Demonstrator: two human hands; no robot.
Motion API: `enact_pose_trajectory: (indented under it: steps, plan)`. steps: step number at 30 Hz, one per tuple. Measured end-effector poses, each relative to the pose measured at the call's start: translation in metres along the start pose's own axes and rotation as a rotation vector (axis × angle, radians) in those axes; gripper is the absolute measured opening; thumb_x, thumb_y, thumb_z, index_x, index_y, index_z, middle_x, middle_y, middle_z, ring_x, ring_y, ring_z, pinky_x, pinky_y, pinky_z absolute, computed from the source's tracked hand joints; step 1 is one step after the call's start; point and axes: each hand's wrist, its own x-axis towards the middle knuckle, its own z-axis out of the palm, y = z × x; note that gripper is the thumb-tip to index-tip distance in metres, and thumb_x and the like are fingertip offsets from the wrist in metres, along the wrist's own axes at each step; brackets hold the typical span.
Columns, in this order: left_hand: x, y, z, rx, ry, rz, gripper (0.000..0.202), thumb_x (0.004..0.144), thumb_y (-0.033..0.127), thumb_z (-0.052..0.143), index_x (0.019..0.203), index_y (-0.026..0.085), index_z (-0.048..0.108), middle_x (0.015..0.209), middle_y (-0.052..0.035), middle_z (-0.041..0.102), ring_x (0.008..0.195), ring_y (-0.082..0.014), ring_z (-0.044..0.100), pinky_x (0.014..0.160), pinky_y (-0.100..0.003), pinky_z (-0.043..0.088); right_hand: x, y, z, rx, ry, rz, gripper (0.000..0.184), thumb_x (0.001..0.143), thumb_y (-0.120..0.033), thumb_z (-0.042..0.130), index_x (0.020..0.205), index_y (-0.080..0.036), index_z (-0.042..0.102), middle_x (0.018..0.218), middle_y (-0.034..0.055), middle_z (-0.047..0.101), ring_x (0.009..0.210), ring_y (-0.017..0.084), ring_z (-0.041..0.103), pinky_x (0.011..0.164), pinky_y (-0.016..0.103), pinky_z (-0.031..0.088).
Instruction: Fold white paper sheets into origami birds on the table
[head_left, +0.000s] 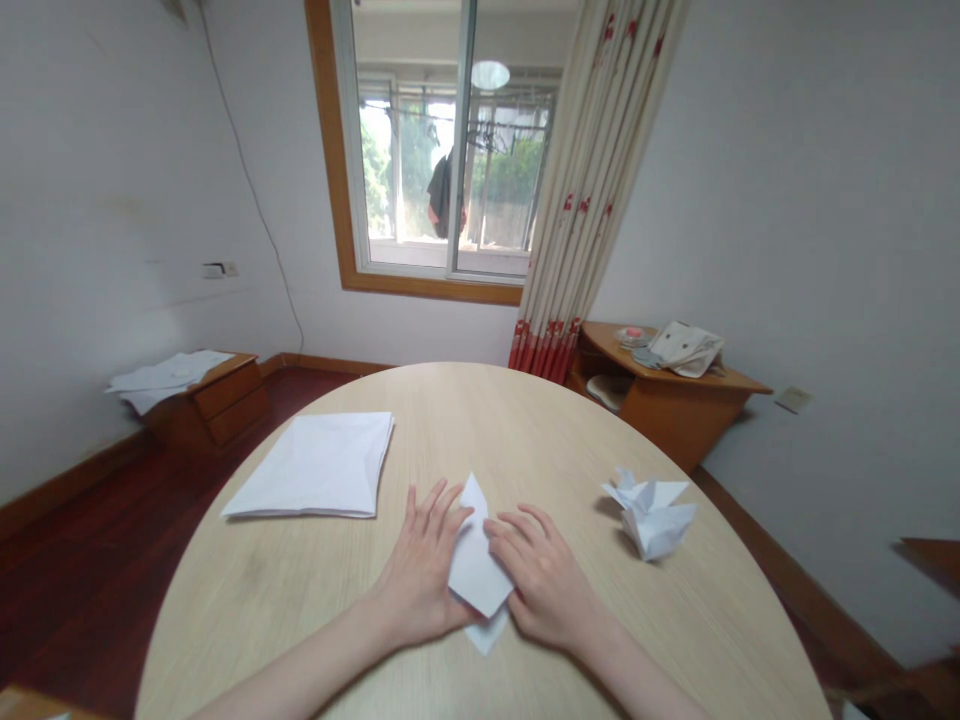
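A folded white paper piece [474, 562], kite-shaped with its point away from me, lies on the round wooden table [525, 430] just in front of me. My left hand [421, 570] lies flat on its left edge with fingers stretched out and pressing down. My right hand [541, 578] rests on its right side, fingers extended over the paper. Neither hand is closed round anything.
A stack of white paper sheets [315, 465] lies on the table's left. Folded white paper figures [651, 512] sit at the right. A low wooden cabinet [214, 395] stands by the left wall, a wooden corner stand [667, 385] by the curtain [592, 190].
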Motion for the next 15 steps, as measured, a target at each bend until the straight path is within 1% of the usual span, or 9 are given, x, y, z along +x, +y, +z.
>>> enact_pose_trajectory:
  steps: [3, 5, 7, 10, 12, 15]
  plan:
    - [0.001, -0.001, 0.002, -0.030, 0.002, -0.024, 0.099, 0.055, 0.053, 0.079, 0.134, 0.017, 0.031, 0.145, -0.0220, 0.033, 0.138, -0.0432, 0.020, 0.109, -0.067, 0.005, 0.002, 0.001, -0.002, -0.002, 0.134, -0.005, 0.034, 0.071, -0.007, 0.044, 0.101, -0.017, 0.057, 0.110, 0.0098, 0.065, 0.110, 0.026, 0.051, 0.103, 0.048, 0.032]
    - [0.001, -0.002, 0.003, -0.050, -0.002, -0.032, 0.103, 0.053, 0.055, 0.080, 0.135, 0.018, 0.030, 0.145, -0.0218, 0.033, 0.138, -0.0440, 0.020, 0.107, -0.069, 0.006, 0.003, 0.002, -0.003, 0.005, 0.192, 0.015, 0.032, 0.075, -0.008, 0.042, 0.103, -0.017, 0.055, 0.106, 0.0093, 0.065, 0.107, 0.024, 0.053, 0.100, 0.046, 0.036]
    - [0.001, -0.003, 0.003, -0.063, -0.003, -0.035, 0.106, 0.051, 0.056, 0.082, 0.136, 0.019, 0.029, 0.145, -0.0215, 0.033, 0.138, -0.0442, 0.020, 0.107, -0.070, 0.006, 0.003, 0.003, -0.002, 0.000, 0.226, 0.038, 0.026, 0.081, -0.009, 0.042, 0.102, -0.019, 0.054, 0.101, 0.0082, 0.066, 0.102, 0.023, 0.055, 0.098, 0.046, 0.037]
    - [0.000, -0.004, 0.004, -0.067, 0.011, -0.023, 0.112, 0.049, 0.055, 0.084, 0.138, 0.020, 0.026, 0.146, -0.0212, 0.031, 0.139, -0.0438, 0.018, 0.108, -0.070, 0.005, 0.004, 0.006, 0.001, -0.020, 0.276, 0.078, 0.017, 0.088, -0.012, 0.041, 0.095, -0.020, 0.054, 0.094, 0.0064, 0.066, 0.094, 0.021, 0.057, 0.096, 0.044, 0.038]
    - [-0.001, -0.004, 0.005, -0.070, 0.034, -0.005, 0.116, 0.049, 0.054, 0.085, 0.141, 0.020, 0.021, 0.147, -0.0212, 0.030, 0.139, -0.0434, 0.017, 0.108, -0.070, 0.004, 0.004, 0.008, 0.003, -0.034, 0.303, 0.126, 0.015, 0.090, -0.015, 0.041, 0.093, -0.020, 0.055, 0.094, 0.0067, 0.065, 0.093, 0.021, 0.057, 0.095, 0.044, 0.039]
    - [-0.002, -0.003, 0.005, -0.076, 0.079, 0.020, 0.119, 0.054, 0.055, 0.083, 0.144, 0.023, 0.011, 0.148, -0.0212, 0.027, 0.139, -0.0434, 0.016, 0.107, -0.070, 0.003, 0.003, 0.011, 0.008, -0.039, 0.327, 0.197, 0.016, 0.093, -0.019, 0.040, 0.096, -0.020, 0.056, 0.097, 0.0084, 0.065, 0.096, 0.023, 0.058, 0.092, 0.043, 0.041]
